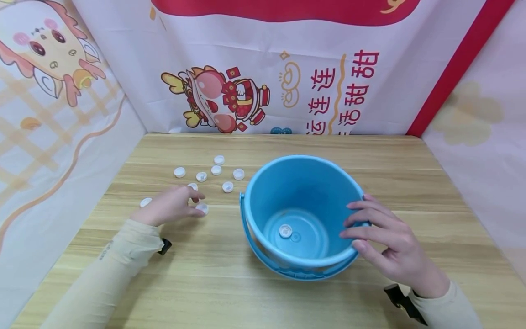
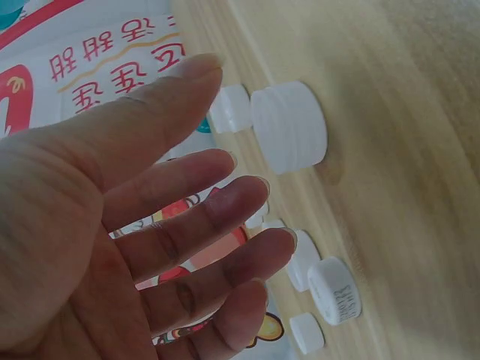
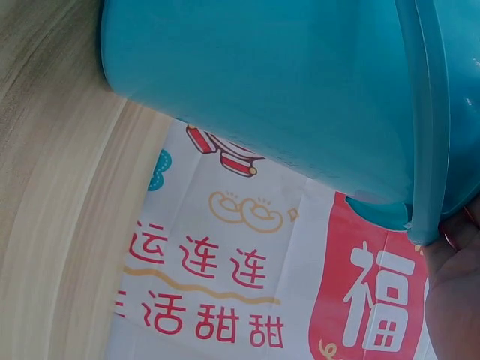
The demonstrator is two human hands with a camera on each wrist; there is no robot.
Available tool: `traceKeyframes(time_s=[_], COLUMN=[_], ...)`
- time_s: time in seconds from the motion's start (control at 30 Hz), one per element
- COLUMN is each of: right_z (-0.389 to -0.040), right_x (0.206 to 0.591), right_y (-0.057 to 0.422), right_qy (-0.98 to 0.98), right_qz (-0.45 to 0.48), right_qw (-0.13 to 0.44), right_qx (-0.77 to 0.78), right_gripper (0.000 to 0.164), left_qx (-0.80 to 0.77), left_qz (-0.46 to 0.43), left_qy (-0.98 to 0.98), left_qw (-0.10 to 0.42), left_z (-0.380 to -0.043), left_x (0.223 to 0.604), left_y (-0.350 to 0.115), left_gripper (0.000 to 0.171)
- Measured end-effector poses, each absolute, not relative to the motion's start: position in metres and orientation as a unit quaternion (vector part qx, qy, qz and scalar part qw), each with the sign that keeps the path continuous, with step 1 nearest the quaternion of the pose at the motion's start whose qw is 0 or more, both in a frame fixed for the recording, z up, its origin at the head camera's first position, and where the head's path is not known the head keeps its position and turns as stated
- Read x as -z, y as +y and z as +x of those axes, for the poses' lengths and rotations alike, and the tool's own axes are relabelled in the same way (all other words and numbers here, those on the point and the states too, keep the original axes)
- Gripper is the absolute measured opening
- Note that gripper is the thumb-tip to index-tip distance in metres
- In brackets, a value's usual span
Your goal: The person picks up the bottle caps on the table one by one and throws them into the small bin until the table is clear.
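Note:
A blue bucket stands upright on the wooden table, its handle lowered against the near side. My right hand grips the bucket's right rim, with fingertips over the inner side. One white bottle cap lies on the bucket's floor. To the left, my left hand hovers low over the table beside another white cap. In the left wrist view the fingers are spread and slightly bent, and the thumb is apart from them. Nothing is held there; a white cap sits just beyond the fingertips.
Several more white caps lie scattered behind the left hand, among them one cap at the far left and one cap near the bucket. A lone cap rests left of the hand. Printed cloth hangs behind the table.

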State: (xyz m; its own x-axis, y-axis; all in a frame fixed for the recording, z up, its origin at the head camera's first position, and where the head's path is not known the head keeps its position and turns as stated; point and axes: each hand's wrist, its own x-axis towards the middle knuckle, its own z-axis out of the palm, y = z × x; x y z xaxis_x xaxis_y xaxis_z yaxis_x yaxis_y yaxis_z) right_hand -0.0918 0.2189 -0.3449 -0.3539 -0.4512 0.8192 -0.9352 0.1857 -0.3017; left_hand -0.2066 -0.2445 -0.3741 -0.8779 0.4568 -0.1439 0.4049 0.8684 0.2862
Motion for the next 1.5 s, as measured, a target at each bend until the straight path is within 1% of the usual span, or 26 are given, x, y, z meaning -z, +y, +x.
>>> traceKeyframes(time_s=[0.13,0.3,0.4,0.57,0.7,1.03,1.2,1.5], right_z=[-0.090,-0.090,-0.090,-0.092,-0.094,-0.094,-0.094,-0.094], right_x=[0.342,0.340,0.339,0.342,0.346,0.348,0.349,0.349], right_y=[0.217,0.213,0.212,0.213,0.215,0.213,0.213,0.211], right_qy=[-0.718,-0.719,-0.718,-0.714,-0.707,-0.700,-0.699,-0.698], right_qz=[0.481,0.479,0.479,0.483,0.487,0.487,0.486,0.486], right_qw=[0.290,0.291,0.294,0.297,0.301,0.310,0.312,0.313], right_qx=[-0.411,-0.411,-0.411,-0.411,-0.415,-0.421,-0.421,-0.423], right_gripper=[0.027,0.029,0.029,0.027,0.026,0.026,0.026,0.027], left_qx=[-0.128,-0.126,-0.126,-0.128,-0.127,-0.096,-0.096,-0.103], left_qz=[0.225,0.246,0.254,0.254,0.241,0.237,0.235,0.220], left_qy=[0.960,0.957,0.955,0.955,0.959,0.965,0.965,0.968], left_qw=[0.108,0.092,0.087,0.084,0.079,0.063,0.063,0.069], left_z=[-0.208,-0.208,-0.207,-0.207,-0.205,-0.201,-0.200,-0.198], left_x=[0.378,0.383,0.385,0.391,0.392,0.392,0.390,0.389], left_y=[-0.243,-0.243,-0.243,-0.244,-0.240,-0.232,-0.230,-0.230], left_gripper=[0.045,0.036,0.026,0.005,0.015,0.022,0.020,0.006])
